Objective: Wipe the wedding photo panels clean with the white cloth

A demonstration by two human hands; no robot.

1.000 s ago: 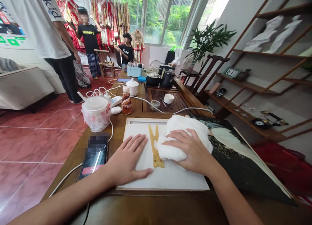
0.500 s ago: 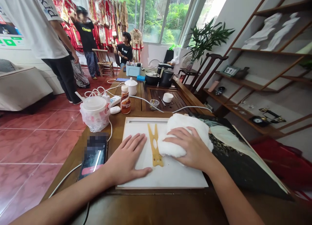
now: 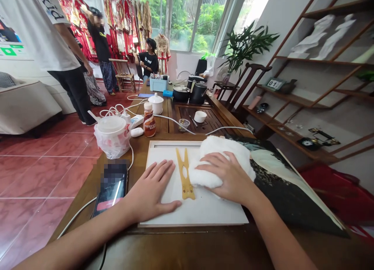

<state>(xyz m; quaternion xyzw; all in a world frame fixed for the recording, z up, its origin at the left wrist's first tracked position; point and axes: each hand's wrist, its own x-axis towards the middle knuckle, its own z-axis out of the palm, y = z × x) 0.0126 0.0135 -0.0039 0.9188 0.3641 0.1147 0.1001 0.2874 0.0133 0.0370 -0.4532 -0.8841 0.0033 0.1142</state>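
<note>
My left hand lies palm down on a white board, its fingers stretched and thumb out to the right. Beside it on the board lies a flat yellow forked piece with two long prongs pointing away from me and an oval gap in its middle. I cannot make out its kind. My right hand is curled over the near left part of a fluffy white towel, thumb at the near edge. The towel is bunched up over the board's right side. Neither hand covers the yellow piece.
A phone with a cable lies left of the board. Behind are a bagged tub, a bottle, a lidded white cup and a tea tray. A dark picture panel lies right. People stand and sit beyond.
The view has shifted very slightly. Both hands, the towel and the yellow piece keep their places on the board.
</note>
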